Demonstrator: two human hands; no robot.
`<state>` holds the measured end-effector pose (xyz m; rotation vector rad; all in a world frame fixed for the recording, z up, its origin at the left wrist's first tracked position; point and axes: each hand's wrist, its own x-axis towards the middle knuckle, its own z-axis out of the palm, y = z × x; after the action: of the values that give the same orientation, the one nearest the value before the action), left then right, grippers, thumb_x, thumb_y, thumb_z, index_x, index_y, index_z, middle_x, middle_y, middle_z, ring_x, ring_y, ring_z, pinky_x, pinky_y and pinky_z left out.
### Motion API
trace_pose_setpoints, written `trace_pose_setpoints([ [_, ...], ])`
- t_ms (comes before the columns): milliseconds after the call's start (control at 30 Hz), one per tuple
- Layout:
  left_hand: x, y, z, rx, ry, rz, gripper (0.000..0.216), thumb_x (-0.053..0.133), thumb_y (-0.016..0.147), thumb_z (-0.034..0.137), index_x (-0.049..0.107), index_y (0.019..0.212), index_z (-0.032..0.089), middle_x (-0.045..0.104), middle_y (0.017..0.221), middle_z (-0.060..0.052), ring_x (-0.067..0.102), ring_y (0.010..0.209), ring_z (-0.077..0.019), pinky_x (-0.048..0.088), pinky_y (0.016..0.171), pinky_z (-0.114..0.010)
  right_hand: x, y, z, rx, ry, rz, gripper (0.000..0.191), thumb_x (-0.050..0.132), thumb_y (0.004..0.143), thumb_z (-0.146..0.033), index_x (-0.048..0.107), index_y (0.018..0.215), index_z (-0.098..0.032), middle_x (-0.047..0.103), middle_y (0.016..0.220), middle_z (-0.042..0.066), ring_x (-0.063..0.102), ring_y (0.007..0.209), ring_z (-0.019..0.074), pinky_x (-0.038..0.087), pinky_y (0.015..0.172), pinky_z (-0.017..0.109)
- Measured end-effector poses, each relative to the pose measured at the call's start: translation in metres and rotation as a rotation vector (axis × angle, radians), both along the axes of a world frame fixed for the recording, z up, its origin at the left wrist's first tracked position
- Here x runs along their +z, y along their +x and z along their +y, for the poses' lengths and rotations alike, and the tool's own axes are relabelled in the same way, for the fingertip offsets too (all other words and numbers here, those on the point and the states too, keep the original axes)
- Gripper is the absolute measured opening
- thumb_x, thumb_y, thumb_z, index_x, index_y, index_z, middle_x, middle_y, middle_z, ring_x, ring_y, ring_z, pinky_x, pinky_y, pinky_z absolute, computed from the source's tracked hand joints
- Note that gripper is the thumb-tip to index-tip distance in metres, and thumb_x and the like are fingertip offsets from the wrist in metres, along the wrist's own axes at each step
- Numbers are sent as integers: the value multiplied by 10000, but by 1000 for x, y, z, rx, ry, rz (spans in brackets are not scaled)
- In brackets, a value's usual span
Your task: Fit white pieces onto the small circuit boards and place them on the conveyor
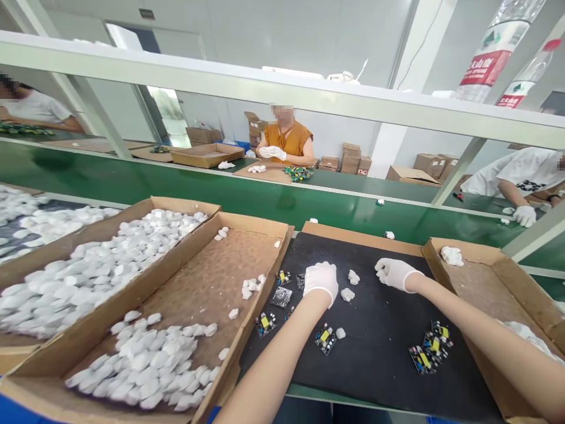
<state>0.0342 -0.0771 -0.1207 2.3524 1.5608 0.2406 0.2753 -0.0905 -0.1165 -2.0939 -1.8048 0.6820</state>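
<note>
Both my hands wear white gloves and rest over a black mat (379, 335). My left hand (321, 281) is curled, palm down, with fingers closed; what it holds is hidden. Small circuit boards (281, 296) lie just left of it. My right hand (392, 273) is also curled, fingers bent inward, with nothing clear in it. Two white plastic pieces (350, 285) lie on the mat between my hands. More circuit boards (325, 338) sit near my left forearm, and a small pile of them (430, 348) lies under my right forearm.
Cardboard trays (207, 282) full of white plastic pieces (145, 359) stand on my left. Another cardboard tray (489, 282) stands on my right. A green conveyor belt (265, 200) runs behind the mat. Across it, other people in white gloves (273, 152) work at trays.
</note>
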Motion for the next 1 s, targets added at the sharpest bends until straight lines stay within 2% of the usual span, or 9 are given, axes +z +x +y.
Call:
trace_pose_setpoints([
  [133,1,-4,0,0,-54,-145,282,527,769,126,681,1003,165,648,1076,-156,573,1061,-327,408,930,-470,1,-25,-6,87,154,123,249,619,728,-169,650,975,-172,663,785,12,557,629,114,470,659,241],
  [233,1,-2,-2,-32,-118,-331,258,508,810,158,678,999,206,651,1100,-96,577,1069,-264,409,972,-426,-2,-40,-9,93,285,188,314,551,796,-242,595,1094,-153,650,881,41,536,624,109,484,669,255],
  [333,0,6,-7,-123,-243,-564,269,491,852,206,624,1086,217,675,1017,-51,648,895,-168,529,801,-300,-4,-51,-18,103,386,225,421,524,814,-260,515,1222,-159,619,880,36,517,610,114,491,659,270],
  [433,0,14,-12,-181,-366,-766,307,540,839,267,557,1137,195,670,952,-45,643,659,-108,541,546,-210,1,-58,-31,161,508,165,510,521,796,-196,455,1302,-203,575,860,21,497,601,121,487,671,298],
  [633,4,15,-22,-169,-470,-1043,274,585,789,370,550,963,162,595,762,0,506,435,-51,452,372,-180,18,-68,-47,391,805,-202,561,479,780,-73,440,1319,-224,597,918,71,559,749,191,474,684,332],
  [733,3,16,-22,-203,-464,-1204,353,674,711,329,545,997,168,585,771,5,529,503,-65,450,408,-172,19,-73,-50,401,845,-440,566,463,775,-45,457,1312,-226,621,981,100,576,790,224,461,674,344],
  [833,0,18,-21,-181,-440,-1214,348,729,659,326,576,916,150,581,718,10,539,545,-73,451,462,-169,16,-77,-53,445,822,-624,545,471,767,-39,487,1289,-196,642,970,117,578,745,240,443,636,356],
  [900,0,18,-22,-123,-501,-1186,348,718,673,387,583,881,143,558,655,21,511,488,-66,419,428,-172,12,-78,-55,429,830,-580,500,497,779,-74,496,1271,-164,642,968,127,583,764,249,454,652,369],
  [1000,5,17,-26,-140,-607,-1211,404,691,695,464,606,898,125,575,670,-2,511,500,-74,395,426,-178,7,-75,-57,361,855,-327,390,519,807,-125,537,1195,-159,637,956,119,592,817,246,482,711,378],
])
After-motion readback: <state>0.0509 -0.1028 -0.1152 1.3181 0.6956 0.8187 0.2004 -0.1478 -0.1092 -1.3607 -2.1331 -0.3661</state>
